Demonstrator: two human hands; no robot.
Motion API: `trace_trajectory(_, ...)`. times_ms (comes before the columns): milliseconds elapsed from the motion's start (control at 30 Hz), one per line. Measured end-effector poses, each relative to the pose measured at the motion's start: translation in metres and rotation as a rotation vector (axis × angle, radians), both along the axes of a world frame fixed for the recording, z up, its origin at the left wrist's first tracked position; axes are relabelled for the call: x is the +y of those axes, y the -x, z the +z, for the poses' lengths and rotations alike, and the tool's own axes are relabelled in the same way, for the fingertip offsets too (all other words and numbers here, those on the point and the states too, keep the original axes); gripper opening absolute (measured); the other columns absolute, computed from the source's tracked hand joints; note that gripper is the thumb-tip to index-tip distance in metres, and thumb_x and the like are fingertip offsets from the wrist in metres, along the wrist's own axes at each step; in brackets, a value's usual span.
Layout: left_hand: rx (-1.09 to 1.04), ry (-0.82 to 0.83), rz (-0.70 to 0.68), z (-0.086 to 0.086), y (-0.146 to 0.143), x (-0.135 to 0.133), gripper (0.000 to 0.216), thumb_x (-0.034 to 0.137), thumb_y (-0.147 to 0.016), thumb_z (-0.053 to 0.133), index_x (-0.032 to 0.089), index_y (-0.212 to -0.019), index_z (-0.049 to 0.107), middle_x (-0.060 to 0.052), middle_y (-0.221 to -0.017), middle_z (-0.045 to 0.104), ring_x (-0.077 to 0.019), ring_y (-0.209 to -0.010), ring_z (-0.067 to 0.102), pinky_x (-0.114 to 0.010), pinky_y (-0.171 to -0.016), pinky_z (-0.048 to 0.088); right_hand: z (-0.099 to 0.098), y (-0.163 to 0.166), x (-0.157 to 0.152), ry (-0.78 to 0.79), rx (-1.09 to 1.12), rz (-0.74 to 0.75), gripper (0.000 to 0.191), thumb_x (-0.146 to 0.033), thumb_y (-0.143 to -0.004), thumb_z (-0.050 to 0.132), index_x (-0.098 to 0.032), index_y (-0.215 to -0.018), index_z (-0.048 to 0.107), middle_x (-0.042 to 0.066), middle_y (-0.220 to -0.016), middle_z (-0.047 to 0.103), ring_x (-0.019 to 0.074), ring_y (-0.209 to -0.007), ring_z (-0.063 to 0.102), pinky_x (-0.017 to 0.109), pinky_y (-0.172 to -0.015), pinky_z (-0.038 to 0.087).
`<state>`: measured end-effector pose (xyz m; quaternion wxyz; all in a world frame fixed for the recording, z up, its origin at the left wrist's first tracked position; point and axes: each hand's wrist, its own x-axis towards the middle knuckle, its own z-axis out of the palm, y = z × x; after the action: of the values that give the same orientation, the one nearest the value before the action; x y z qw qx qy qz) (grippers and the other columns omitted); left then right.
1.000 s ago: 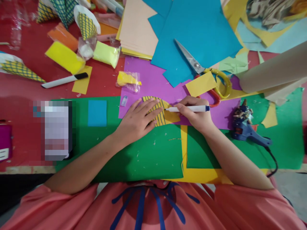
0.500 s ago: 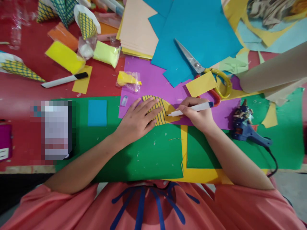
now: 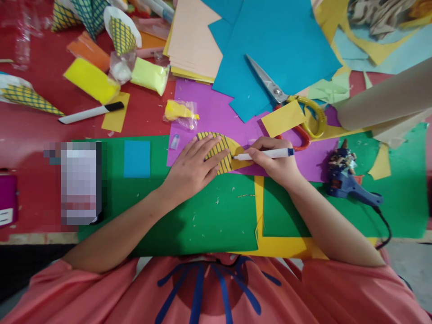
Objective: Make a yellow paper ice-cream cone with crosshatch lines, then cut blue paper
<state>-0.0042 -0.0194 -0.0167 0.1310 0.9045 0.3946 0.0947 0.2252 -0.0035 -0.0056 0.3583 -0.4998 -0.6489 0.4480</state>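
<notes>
A yellow paper piece [image 3: 236, 152] with a curved edge lies on the purple sheet, its left part covered with dark slanted stripes. My left hand [image 3: 192, 166] rests flat on its striped part, fingers spread, hiding some of it. Between the thumb and fingers of my right hand [image 3: 276, 162] is a white marker [image 3: 270, 154] with a blue end. The marker's tip touches the paper at or close to the last stripe, beside my left fingertips. The right part of the paper is plain.
Scissors [image 3: 276, 92] lie open beyond my right hand, partly under a yellow paper strip [image 3: 283, 118]. A blue glue gun [image 3: 347, 184] is at the right, near a thick tube [image 3: 388, 96]. A capped marker [image 3: 91, 112] and clay packets [image 3: 91, 80] lie at the left.
My right hand has shifted slightly left, and the marker's back end has dropped a little. The striped paper has moved slightly up and left under my left hand.
</notes>
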Motion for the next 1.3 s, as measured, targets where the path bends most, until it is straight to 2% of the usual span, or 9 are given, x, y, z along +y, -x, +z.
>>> trace_trajectory(267, 0.008, 0.017, 0.002, 0.0009, -0.0002, 0.0003, 0.043, 0.025, -0.093, 0.041, 0.024, -0.136, 0.042, -0.012, -0.147, 0.036, -0.0278, -0.139, 0.029, -0.052, -0.113, 0.025, 0.0004, -0.0041, 0.0006, 0.033, 0.034, 0.04, 0.022, -0.02, -0.076, 0.058, -0.015, -0.055, 0.054, -0.005, -0.047, 0.045, 0.0045, -0.046, 0.036, 0.019, -0.041, 0.025)
trace_trajectory(533, -0.005, 0.03, -0.002, 0.0002, 0.0004, 0.0008, 0.044, 0.026, -0.093, 0.041, 0.026, -0.137, 0.041, -0.011, -0.147, 0.035, -0.0271, -0.14, 0.028, -0.051, -0.113, 0.025, 0.0003, -0.0012, 0.0004, 0.027, 0.014, 0.013, 0.019, -0.021, -0.076, 0.059, -0.015, -0.059, 0.058, -0.003, -0.05, 0.053, 0.0049, -0.045, 0.04, 0.019, -0.041, 0.026)
trace_trajectory(833, 0.003, 0.034, 0.001, 0.0012, -0.0003, 0.0009, 0.043, 0.026, -0.093, 0.042, 0.024, -0.136, 0.043, -0.012, -0.147, 0.036, -0.0278, -0.139, 0.029, -0.051, -0.113, 0.025, 0.0006, -0.0026, 0.0, 0.044, -0.002, 0.07, 0.024, -0.021, -0.076, 0.057, -0.016, -0.053, 0.05, -0.005, -0.047, 0.042, 0.0051, -0.045, 0.034, 0.021, -0.043, 0.024)
trace_trajectory(1067, -0.029, 0.067, 0.012, 0.0016, -0.0004, 0.0009, 0.043, 0.025, -0.092, 0.043, 0.025, -0.135, 0.043, -0.012, -0.147, 0.036, -0.0282, -0.139, 0.029, -0.053, -0.113, 0.024, 0.0015, -0.003, -0.0001, 0.053, 0.031, 0.11, 0.027, -0.022, -0.076, 0.057, -0.016, -0.052, 0.049, -0.005, -0.05, 0.044, 0.0043, -0.046, 0.034, 0.022, -0.045, 0.025)
trace_trajectory(1300, 0.013, 0.022, -0.002, 0.0013, 0.0, 0.0007, 0.043, 0.025, -0.093, 0.041, 0.026, -0.136, 0.042, -0.011, -0.147, 0.035, -0.0271, -0.139, 0.029, -0.052, -0.112, 0.026, 0.0012, -0.005, 0.0003, 0.079, 0.052, 0.096, 0.023, -0.019, -0.075, 0.057, -0.015, -0.053, 0.052, -0.005, -0.049, 0.045, 0.0051, -0.047, 0.037, 0.022, -0.044, 0.026)
